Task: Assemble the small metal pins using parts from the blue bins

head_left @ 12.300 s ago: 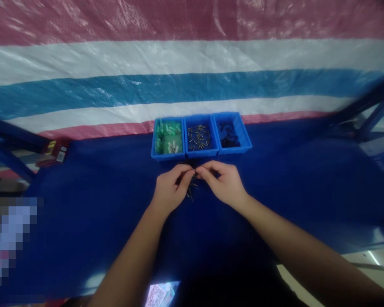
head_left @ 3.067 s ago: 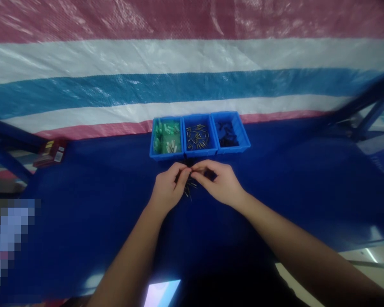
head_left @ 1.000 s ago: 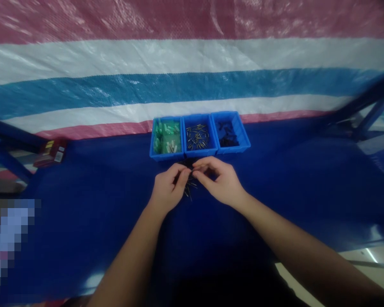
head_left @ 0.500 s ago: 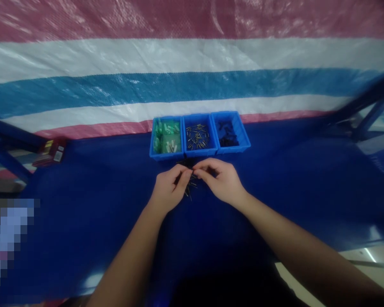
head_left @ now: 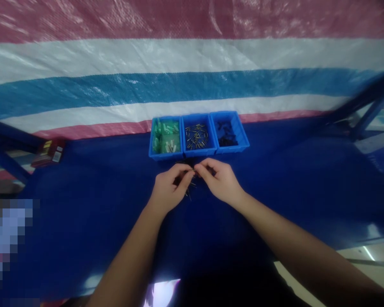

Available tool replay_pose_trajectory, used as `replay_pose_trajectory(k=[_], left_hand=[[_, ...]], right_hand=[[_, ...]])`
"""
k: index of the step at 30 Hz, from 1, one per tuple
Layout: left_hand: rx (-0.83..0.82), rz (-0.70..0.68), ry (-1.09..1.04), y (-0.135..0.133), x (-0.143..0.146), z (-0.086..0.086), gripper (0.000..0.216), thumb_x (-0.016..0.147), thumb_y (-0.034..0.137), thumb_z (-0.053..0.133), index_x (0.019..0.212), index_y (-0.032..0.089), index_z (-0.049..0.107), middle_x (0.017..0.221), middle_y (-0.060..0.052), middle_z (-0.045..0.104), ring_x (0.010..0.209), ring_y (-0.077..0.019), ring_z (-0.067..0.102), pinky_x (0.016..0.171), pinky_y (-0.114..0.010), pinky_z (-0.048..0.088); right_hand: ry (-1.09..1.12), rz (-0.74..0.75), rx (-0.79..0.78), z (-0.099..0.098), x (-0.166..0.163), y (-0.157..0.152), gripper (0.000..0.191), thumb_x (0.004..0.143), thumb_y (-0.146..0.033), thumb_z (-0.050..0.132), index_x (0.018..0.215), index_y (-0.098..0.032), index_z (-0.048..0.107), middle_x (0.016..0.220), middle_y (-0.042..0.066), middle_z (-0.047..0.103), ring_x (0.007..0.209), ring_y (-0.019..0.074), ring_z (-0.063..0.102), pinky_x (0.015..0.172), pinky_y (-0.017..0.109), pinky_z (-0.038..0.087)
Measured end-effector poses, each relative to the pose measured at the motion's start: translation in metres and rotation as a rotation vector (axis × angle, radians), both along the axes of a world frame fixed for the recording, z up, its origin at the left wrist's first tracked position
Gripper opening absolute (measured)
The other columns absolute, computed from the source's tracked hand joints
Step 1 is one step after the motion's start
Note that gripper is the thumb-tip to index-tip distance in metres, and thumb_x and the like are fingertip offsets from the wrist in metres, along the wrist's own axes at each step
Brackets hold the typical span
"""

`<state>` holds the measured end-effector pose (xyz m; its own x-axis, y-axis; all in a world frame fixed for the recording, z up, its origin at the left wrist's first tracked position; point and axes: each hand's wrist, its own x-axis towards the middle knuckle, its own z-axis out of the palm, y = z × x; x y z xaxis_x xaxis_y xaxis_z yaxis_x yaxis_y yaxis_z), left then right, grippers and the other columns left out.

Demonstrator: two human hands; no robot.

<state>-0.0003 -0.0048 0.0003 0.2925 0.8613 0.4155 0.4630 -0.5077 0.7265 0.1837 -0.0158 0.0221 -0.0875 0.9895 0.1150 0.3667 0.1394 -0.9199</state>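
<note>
My left hand (head_left: 173, 185) and my right hand (head_left: 220, 179) meet fingertip to fingertip over the table, both closed in a pinch. Between them glints a small thin metal piece (head_left: 193, 170), mostly hidden by the fingers. Beneath the hands lies a loose pile of thin metal pins (head_left: 188, 194), partly covered by my left hand. Just beyond, in the middle blue bin (head_left: 199, 152), are several similar brass-coloured pins (head_left: 196, 135).
The left blue bin (head_left: 166, 157) holds green bags and small whitish pieces (head_left: 170, 146). Dark parts (head_left: 227, 138) lie in the right blue bin (head_left: 233, 149). A red box (head_left: 49, 152) sits at the table's left; a striped sheet (head_left: 192, 55) hangs behind.
Both hands stay pinched together, with the fingertips shifted very slightly to the right. A bright patch now shows at the bottom edge.
</note>
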Motion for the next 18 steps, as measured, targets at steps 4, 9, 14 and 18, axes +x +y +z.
replay_pose_trajectory(k=[4, 9, 14, 18], left_hand=[[-0.009, 0.036, 0.036, 0.0004, -0.0025, -0.0014, 0.011, 0.096, 0.029, 0.062, 0.099, 0.020, 0.069, 0.077, 0.002, 0.072, 0.058, -0.0070, 0.063, 0.056, -0.016, 0.047], [0.006, 0.033, 0.045, 0.0007, -0.0028, -0.0001, 0.012, 0.096, 0.029, 0.062, 0.095, 0.020, 0.069, 0.076, 0.003, 0.072, 0.059, -0.0071, 0.063, 0.058, -0.017, 0.047], [0.023, 0.032, 0.043, 0.0010, -0.0021, 0.0005, 0.012, 0.096, 0.029, 0.062, 0.092, 0.019, 0.068, 0.071, 0.004, 0.069, 0.057, -0.0069, 0.061, 0.057, -0.017, 0.046], [0.021, 0.019, 0.008, 0.0001, -0.0012, -0.0002, 0.009, 0.094, 0.027, 0.065, 0.097, 0.020, 0.068, 0.069, 0.004, 0.068, 0.056, -0.0066, 0.061, 0.056, -0.016, 0.047]], right_hand=[[0.027, 0.037, 0.141, -0.0037, -0.0002, -0.0007, 0.010, 0.094, -0.026, 0.065, 0.099, -0.021, 0.072, 0.090, 0.003, 0.075, 0.079, 0.0151, 0.068, 0.070, 0.028, 0.054], [-0.022, 0.037, 0.315, -0.0065, 0.0012, -0.0002, 0.006, 0.089, -0.020, 0.069, 0.090, -0.021, 0.075, 0.103, 0.007, 0.076, 0.095, 0.0198, 0.071, 0.073, 0.032, 0.059], [-0.132, 0.026, 0.450, -0.0082, 0.0022, 0.0005, 0.010, 0.090, -0.019, 0.069, 0.093, -0.023, 0.078, 0.106, 0.006, 0.076, 0.098, 0.0215, 0.070, 0.090, 0.042, 0.058], [-0.140, 0.021, 0.462, -0.0098, 0.0009, 0.0002, 0.014, 0.092, -0.019, 0.067, 0.095, -0.023, 0.079, 0.104, 0.006, 0.078, 0.096, 0.0212, 0.072, 0.091, 0.042, 0.058]])
